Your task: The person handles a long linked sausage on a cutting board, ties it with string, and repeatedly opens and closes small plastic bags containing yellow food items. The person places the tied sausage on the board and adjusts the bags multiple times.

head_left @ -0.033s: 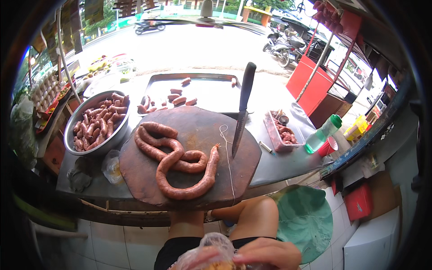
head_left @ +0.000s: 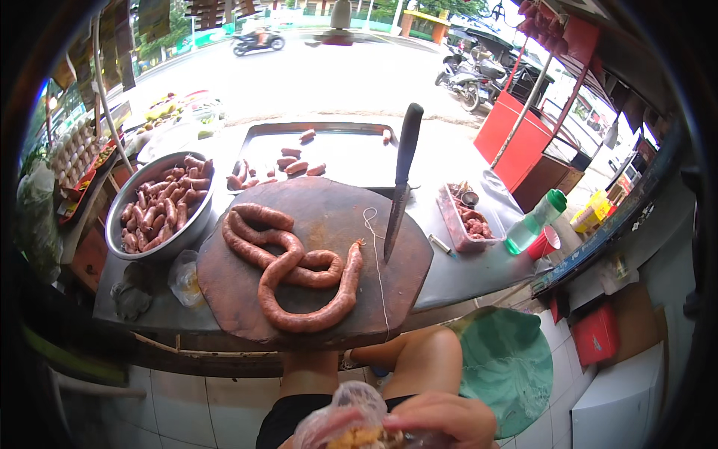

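A big round brown wooden board [head_left: 314, 262] fills the middle of the frame. On it lies a long curled reddish sausage [head_left: 295, 266], with a thin white string [head_left: 374, 247] beside it. A black-handled knife [head_left: 400, 187] stands with its tip stuck in the board's right side. At the left sits a round metal bowl of short sausages [head_left: 161, 206]. Behind the board is a flat metal tray [head_left: 351, 153]. At the right stand a clear plastic box [head_left: 465, 221], a green-capped bottle [head_left: 535, 221] and a small red cup [head_left: 544, 242]. At the bottom edge, the right hand [head_left: 449, 415] curls its fingers around a crinkly clear plastic bag [head_left: 348, 419]. The left hand is out of sight.
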{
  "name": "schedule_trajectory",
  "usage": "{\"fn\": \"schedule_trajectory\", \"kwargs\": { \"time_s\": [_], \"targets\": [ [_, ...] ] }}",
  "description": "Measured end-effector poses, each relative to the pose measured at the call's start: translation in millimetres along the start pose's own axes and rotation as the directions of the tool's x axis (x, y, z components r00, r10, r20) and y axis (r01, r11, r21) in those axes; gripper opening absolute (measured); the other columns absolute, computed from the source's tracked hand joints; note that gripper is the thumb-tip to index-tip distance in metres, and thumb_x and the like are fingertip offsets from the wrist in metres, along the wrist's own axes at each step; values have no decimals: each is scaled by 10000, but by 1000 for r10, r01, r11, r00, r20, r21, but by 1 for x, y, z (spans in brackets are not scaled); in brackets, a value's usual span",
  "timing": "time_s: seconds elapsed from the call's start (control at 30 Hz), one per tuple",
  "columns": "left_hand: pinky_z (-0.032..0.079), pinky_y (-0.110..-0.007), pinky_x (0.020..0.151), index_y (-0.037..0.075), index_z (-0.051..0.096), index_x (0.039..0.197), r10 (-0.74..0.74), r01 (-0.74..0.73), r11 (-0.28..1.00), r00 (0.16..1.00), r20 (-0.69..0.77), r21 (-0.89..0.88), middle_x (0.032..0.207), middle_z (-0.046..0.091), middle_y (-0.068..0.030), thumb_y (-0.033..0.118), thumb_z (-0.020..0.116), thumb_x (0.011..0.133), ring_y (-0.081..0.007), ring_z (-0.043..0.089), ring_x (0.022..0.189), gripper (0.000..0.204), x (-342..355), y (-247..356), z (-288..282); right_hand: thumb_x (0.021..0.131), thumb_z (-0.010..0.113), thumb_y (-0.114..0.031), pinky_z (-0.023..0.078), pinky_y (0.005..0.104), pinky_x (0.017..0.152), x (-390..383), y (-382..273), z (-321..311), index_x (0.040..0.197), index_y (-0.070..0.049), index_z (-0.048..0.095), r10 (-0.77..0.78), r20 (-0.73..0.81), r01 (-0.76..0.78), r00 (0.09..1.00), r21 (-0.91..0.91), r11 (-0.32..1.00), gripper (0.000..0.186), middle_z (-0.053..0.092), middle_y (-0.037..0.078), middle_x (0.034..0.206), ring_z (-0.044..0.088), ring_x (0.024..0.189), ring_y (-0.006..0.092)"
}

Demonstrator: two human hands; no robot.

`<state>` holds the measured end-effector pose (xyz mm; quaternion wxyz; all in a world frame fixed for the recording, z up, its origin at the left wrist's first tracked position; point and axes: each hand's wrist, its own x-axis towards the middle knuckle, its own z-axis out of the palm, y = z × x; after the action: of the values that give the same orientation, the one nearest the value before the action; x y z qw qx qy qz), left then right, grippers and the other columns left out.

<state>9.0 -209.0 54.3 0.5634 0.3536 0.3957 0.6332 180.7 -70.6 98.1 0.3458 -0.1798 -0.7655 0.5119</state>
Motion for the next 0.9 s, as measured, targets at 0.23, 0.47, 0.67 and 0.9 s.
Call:
{"fn": "schedule_trajectory", "kwargs": {
  "time_s": [0.23, 0.47, 0.67, 0.9],
  "targets": [
    [372, -373, 1130, -78, 375, 1481, 92, -89, 996, 983, -158, 24, 1396, 544, -178, 137, 535, 1017, -239, 530, 1306, 535, 54, -23, -21, 822, 785, -23, 526, 303, 862, 21, 44, 16, 1159, 49, 656, 136, -45, -138, 990, -66, 988, 368, 689, 135, 1031, 675, 963, 214],
    [362, -348, 1135, -34, 289, 1539, 63, -45, 993, 982, -177, 105, 1468, 465, -138, 72, 538, 1013, -194, 471, 1346, 591, 79, -45, -54, 836, 746, 16, 524, 273, 893, 37, 100, 45, 1169, 60, 653, 439, -93, -402, 894, 267, 876, 349, 676, 104, 1112, 646, 1020, 146],
    [372, -348, 1132, -29, 297, 1533, 84, -65, 989, 986, -142, 135, 1467, 457, -135, 53, 585, 988, -192, 468, 1348, 622, 86, -51, -65, 845, 729, 22, 526, 273, 887, 39, 110, 54, 1158, 60, 664, 432, -121, -406, 894, 190, 894, 322, 674, 93, 1102, 647, 1003, 139],
    [406, -327, 1095, -13, 357, 1503, 124, -111, 991, 976, -180, 79, 1398, 514, -106, 73, 691, 940, -157, 505, 1286, 661, 92, -63, -68, 909, 677, 8, 487, 300, 959, 39, 113, 56, 1259, 81, 618, 229, -72, -238, 971, -160, 958, 361, 653, 120, 1163, 621, 1089, 182]
  ]
}}
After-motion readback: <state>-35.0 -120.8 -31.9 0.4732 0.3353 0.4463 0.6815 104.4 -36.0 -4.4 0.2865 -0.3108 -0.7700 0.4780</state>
